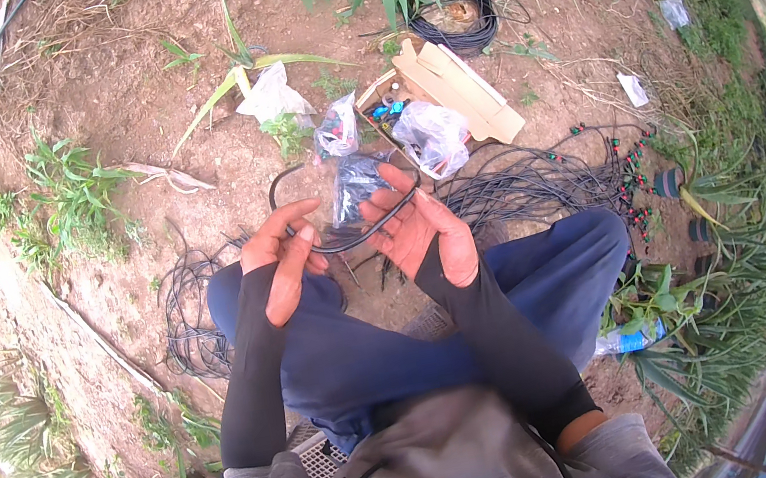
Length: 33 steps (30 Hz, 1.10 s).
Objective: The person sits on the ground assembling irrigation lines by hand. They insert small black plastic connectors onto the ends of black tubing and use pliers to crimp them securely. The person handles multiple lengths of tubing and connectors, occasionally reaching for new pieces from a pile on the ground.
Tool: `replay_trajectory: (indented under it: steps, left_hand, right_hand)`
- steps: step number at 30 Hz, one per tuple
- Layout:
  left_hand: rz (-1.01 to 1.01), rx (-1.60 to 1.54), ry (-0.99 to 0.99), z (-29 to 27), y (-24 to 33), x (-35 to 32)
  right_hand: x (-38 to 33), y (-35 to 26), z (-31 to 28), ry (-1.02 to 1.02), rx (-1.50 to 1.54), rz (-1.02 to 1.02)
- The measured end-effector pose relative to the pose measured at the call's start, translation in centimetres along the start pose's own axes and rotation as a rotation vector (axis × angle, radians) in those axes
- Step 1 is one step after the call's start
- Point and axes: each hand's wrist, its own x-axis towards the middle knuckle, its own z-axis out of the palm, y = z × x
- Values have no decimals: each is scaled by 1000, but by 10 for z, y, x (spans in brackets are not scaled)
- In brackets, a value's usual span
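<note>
A thin black tube (pixel 350 243) is bent into a loop between my hands, above my crossed legs. My left hand (pixel 282 261) pinches it between thumb and fingers. My right hand (pixel 420 230) is turned palm up, with the tube crossing its half-curled fingers and its thumb against it. Just beyond the hands, a clear plastic bag of dark small parts (pixel 356 181) lies on the soil, partly covered by my right fingertips. Behind it sits a smaller clear bag with coloured pieces (pixel 337 128).
An open cardboard box (pixel 459 89) holds small parts and a clear bag (pixel 433 133). Black tubes (pixel 535 181) with red and green fittings (pixel 636 187) spread rightward; more tubes (pixel 190 317) tangle at left. A black coil (pixel 458 19) lies behind. A bottle (pixel 631 337) rests among plants.
</note>
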Motion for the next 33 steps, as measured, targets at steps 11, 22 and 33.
replay_trajectory:
  steps: [11, 22, 33]
  left_hand:
    - [-69, 67, 374, -94, -60, 3]
    - [57, 737, -371, 37, -27, 69]
    - [137, 683, -259, 45, -76, 154]
  right_hand:
    - [-61, -39, -125, 466, -300, -168]
    - [8, 33, -88, 205, -1041, 106]
    - [73, 12, -138, 31, -1232, 213]
